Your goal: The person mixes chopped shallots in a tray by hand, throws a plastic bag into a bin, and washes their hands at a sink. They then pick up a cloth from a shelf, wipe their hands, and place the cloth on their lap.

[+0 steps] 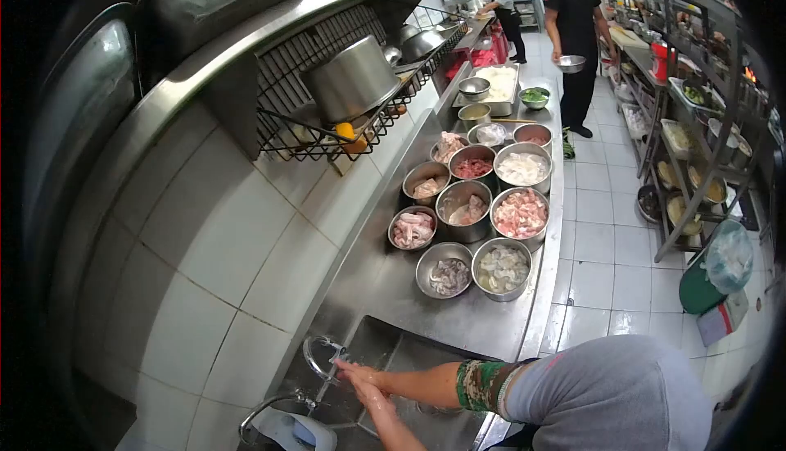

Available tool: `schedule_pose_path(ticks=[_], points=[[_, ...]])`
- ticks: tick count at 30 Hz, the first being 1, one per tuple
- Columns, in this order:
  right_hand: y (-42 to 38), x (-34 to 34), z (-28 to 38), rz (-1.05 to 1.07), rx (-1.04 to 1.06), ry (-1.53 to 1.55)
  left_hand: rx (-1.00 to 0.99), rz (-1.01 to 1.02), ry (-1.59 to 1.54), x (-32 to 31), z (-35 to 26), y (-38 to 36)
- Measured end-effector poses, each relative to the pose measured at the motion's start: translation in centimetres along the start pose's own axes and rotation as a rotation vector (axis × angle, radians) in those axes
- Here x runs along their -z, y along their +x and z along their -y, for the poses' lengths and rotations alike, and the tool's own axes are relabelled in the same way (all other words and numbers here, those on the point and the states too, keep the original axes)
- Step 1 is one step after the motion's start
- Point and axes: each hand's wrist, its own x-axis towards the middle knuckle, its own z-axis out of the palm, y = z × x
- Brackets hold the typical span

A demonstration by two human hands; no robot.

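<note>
Both hands meet at the sink [381, 353], close to the curved metal faucet [315, 361]. My right hand [360, 371] comes in from the right, past a camouflage sleeve [483, 384]; its fingers are stretched toward the faucet and lie against the other hand. From the bottom edge my left hand [366, 391] reaches up, pressed to the right one, its fingers extended and partly covered. No object shows between them. A second faucet [274, 406] and a pale plastic container [291, 430] are beside them.
Metal bowls of raw meat [520, 213] and seafood [501, 269] crowd the counter [368, 283]. Above hangs a wire rack [286, 144] with a large pot [350, 80]. Two people [577, 33] [503, 13] stand farther back. Shelving [696, 123] and a green bin [700, 287] are at the right.
</note>
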Motion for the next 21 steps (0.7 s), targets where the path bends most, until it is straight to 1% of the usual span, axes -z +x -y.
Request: schedule_pose_path(ticks=[1, 3, 4, 7, 10, 12, 13, 15, 16, 18, 19, 20, 21], points=[[0.0, 0.1, 0.0, 0.004, -0.003, 0.026, 0.021, 0.001, 0.027, -0.8, -0.6, -0.5], [0.0, -0.2, -0.2, -0.013, 0.0, 0.02, 0.045, 0.193, 0.067, 3.1, -0.5, 2.9], [0.1, -0.4, -0.3, -0.033, 0.009, -0.007, 0.005, 0.188, 0.055, 2.8, -1.5, 2.5], [0.5, -0.6, -0.4, -0.106, 0.032, -0.098, -0.03, 0.094, -0.152, 1.6, -1.1, 1.6], [0.3, -0.9, -0.9, -0.179, 0.054, -0.235, -0.156, 0.097, -0.166, -0.1, -0.3, -1.2], [0.5, -1.0, -1.0, -0.237, 0.081, -0.339, -0.086, -0.137, -0.019, -1.4, -1.5, -2.2], [0.6, -1.0, -0.9, -0.266, 0.099, -0.39, 0.018, -0.027, -0.148, -0.6, -1.6, -1.3], [1.0, -1.0, -0.8, -0.303, 0.12, -0.452, 0.233, 0.182, -0.41, 3.1, -1.1, 3.0], [1.4, -0.9, -0.9, -0.304, 0.12, -0.46, 0.145, 0.291, -0.502, 4.9, 0.7, 5.7], [0.7, 0.1, -0.6, -0.226, 0.076, -0.266, 0.012, 0.247, -0.68, 5.3, 2.3, 6.6], [0.4, 0.6, -0.4, -0.148, 0.044, -0.109, -0.058, 0.228, -0.768, 5.1, 2.4, 7.0], [-0.1, 1.3, -0.3, -0.054, 0.006, 0.065, -0.111, 0.221, -0.959, 4.4, 3.0, 7.4], [-0.5, 2.1, 0.0, 0.06, -0.035, 0.245, -0.161, 0.212, -1.147, 2.3, 3.0, 6.5]])
